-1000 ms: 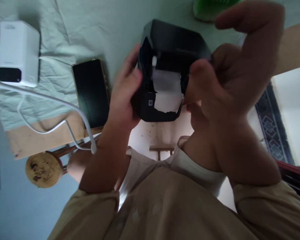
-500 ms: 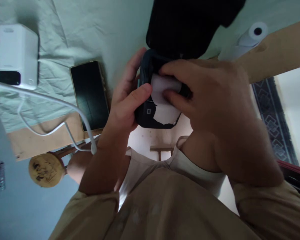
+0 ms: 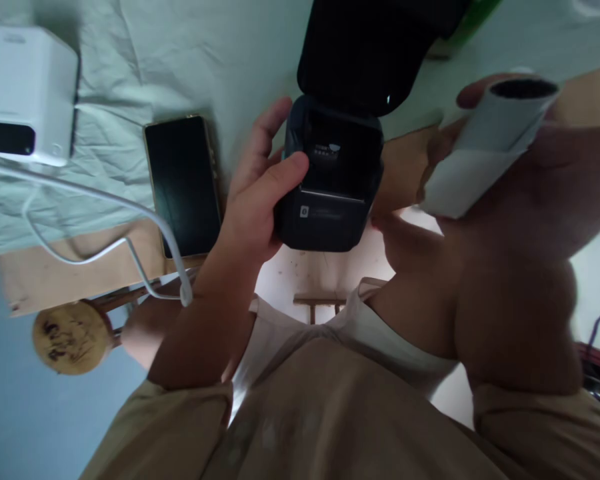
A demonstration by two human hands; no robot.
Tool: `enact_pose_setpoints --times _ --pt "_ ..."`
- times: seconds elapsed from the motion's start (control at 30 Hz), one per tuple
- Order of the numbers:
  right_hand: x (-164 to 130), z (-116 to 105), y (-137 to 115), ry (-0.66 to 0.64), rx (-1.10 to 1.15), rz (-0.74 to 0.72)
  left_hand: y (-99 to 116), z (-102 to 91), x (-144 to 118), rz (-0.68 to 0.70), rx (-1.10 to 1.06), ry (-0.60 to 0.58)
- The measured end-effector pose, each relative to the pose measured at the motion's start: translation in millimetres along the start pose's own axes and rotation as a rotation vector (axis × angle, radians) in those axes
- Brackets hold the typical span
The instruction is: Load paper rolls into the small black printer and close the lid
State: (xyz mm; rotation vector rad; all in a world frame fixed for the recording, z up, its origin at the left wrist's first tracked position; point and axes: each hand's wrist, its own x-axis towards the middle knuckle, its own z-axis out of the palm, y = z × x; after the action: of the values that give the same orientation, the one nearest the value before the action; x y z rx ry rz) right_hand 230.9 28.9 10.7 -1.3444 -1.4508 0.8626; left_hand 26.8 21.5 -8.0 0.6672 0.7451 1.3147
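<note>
A dark portable receipt printer (image 3: 325, 223) is held over the table's front edge. My left hand (image 3: 255, 207) grips its left side, thumb on the front rim. The printer's black lid (image 3: 360, 53) stands swung open away from me, and the paper compartment shows bare inside. Off to the right, my right hand (image 3: 540, 193) is closed around a white paper roll (image 3: 485, 153) with a wide hollow core, tilted, its loose end hanging toward the printer. Motion smears the right hand somewhat.
On the cloth-covered table at the left lie a phone (image 3: 183, 187) and a white power bank (image 3: 33, 93) with a white cable (image 3: 105, 190) looping over my left forearm. A round wooden stool (image 3: 73, 337) stands below. Something green (image 3: 480, 20) shows behind the lid.
My right hand has lifted the paper roll out of the printer and carried it right. My left hand still holds the printer. The second white roll at the right no longer shows clearly.
</note>
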Motion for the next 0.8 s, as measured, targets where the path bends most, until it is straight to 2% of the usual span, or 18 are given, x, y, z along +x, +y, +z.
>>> enact_pose_setpoints --times 0.07,0.1,0.23,0.3,0.37,0.5,0.53,0.6,0.8 --pt "1 -2 10 0.052 0.045 0.044 0 0.4 0 0.002 -0.001 0.003" --pt "1 -3 14 0.050 -0.025 0.008 0 0.5 0 0.001 -0.001 0.010" --pt "-4 -8 19 -0.024 -0.528 -0.311 0 0.4 1 -0.006 -0.003 0.015" --pt "-3 -7 18 -0.030 -0.580 -0.375 -1 0.4 1 -0.003 -0.016 0.012" --pt "1 -5 18 -0.018 -0.563 -0.364 -1 0.5 1 0.002 -0.025 0.014" --pt "6 1 23 -0.086 -0.632 -0.157 -3 0.7 2 0.020 -0.039 0.016" --pt "6 1 24 -0.108 -0.635 -0.126 -3 0.4 2 0.020 -0.043 0.013" --pt "3 1 25 -0.097 -0.574 -0.156 -3 -0.8 2 0.011 -0.046 0.011" --pt "-12 -17 13 0.115 -0.168 -0.375 -4 -3.3 3 -0.011 -0.068 -0.016"
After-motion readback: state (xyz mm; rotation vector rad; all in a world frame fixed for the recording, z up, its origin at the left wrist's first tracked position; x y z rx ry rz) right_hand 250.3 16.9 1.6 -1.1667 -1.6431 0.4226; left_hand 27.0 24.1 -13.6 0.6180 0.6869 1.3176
